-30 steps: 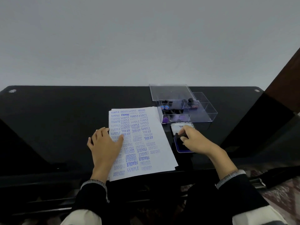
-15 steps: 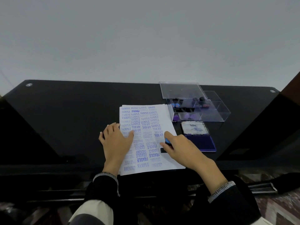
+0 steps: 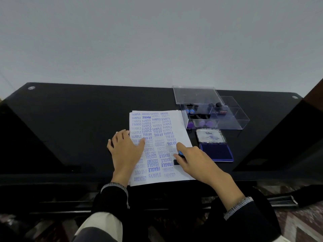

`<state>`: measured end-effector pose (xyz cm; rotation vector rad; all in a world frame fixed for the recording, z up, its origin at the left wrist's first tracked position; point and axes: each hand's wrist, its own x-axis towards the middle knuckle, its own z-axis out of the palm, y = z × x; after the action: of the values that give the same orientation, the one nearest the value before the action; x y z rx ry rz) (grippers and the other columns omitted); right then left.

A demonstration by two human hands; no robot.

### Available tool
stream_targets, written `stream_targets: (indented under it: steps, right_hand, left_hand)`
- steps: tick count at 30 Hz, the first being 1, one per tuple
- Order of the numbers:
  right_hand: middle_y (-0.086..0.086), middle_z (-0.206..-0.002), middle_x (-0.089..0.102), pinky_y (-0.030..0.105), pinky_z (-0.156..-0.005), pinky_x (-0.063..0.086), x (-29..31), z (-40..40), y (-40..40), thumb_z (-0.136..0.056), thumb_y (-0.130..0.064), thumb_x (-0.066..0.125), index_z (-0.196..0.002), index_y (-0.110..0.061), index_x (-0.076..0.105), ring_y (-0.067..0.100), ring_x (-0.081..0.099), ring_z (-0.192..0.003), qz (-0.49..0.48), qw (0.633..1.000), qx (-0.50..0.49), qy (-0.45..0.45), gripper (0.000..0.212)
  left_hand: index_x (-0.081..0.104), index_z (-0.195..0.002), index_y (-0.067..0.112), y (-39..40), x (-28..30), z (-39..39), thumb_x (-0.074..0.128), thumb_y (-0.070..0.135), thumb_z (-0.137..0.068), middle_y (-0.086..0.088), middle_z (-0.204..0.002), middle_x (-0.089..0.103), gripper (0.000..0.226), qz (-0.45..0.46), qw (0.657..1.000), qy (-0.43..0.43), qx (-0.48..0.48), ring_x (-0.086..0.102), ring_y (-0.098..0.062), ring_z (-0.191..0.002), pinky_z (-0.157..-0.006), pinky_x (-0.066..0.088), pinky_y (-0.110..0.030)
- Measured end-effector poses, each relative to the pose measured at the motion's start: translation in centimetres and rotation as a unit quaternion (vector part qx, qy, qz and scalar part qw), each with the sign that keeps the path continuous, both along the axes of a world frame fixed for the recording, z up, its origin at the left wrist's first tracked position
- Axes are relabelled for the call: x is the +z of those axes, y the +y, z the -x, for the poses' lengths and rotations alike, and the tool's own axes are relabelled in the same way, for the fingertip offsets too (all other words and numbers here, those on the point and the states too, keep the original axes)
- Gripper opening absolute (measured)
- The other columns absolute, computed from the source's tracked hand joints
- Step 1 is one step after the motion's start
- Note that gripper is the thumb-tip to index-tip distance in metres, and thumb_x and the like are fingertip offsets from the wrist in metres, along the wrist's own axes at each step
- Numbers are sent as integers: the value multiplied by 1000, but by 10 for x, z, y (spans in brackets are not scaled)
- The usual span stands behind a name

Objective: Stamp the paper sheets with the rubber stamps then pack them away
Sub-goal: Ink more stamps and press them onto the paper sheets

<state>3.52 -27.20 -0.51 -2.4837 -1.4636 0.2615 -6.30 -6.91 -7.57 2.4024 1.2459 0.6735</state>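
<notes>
A stack of white paper sheets (image 3: 180, 135), covered in blue stamped words, lies on the black table. My left hand (image 3: 126, 151) rests flat on the sheet's left side, fingers straight. My right hand (image 3: 194, 159) grips a small rubber stamp (image 3: 178, 158) with a blue knob and black base, pressed down on the paper's right part. An open blue ink pad (image 3: 216, 151) with its lid (image 3: 210, 136) raised sits right of the paper.
A clear plastic box (image 3: 227, 119) with compartments holds several more stamps behind the ink pad; its clear lid (image 3: 197, 94) lies behind it. The glossy black table (image 3: 70, 119) stretches left, a grey wall behind. The table's near edge is under my wrists.
My right hand left the ink pad with the stamp and moved left onto the paper, where it now presses down. My left hand stayed on the sheet.
</notes>
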Motion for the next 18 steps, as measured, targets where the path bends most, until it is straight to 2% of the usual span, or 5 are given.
stream_targets:
  steps: [9, 13, 18]
  right_hand:
    - [-4, -61, 39, 32, -48, 28, -6, 4, 1, -100, -35, 38, -90, -22, 28, 21, 38, -55, -3, 1000, 8, -29, 19]
    - [-6, -58, 37, 27, -46, 25, -9, 5, -1, -99, -33, 40, -87, -20, 29, 15, 32, -50, -39, 999, 4, -4, 20]
    - [-4, -57, 37, 30, -46, 25, -15, 5, -1, -99, -30, 42, -86, -19, 29, 18, 30, -49, -76, 997, 0, 24, 22]
  left_hand:
    - [47, -131, 13, 0, -1, 0, 58, 55, -86, -2, -142, 43, 63, 1, 1000, -6, -3, 29, -22, -139, -118, 9, -47]
    - [48, -131, 13, 0, 0, 0, 57, 55, -85, -2, -142, 43, 62, 3, 1000, -6, -3, 29, -22, -139, -118, 10, -48]
    - [47, -132, 13, -1, 1, 1, 57, 55, -86, -3, -143, 43, 63, 1, 1000, -5, -3, 29, -23, -139, -118, 11, -48]
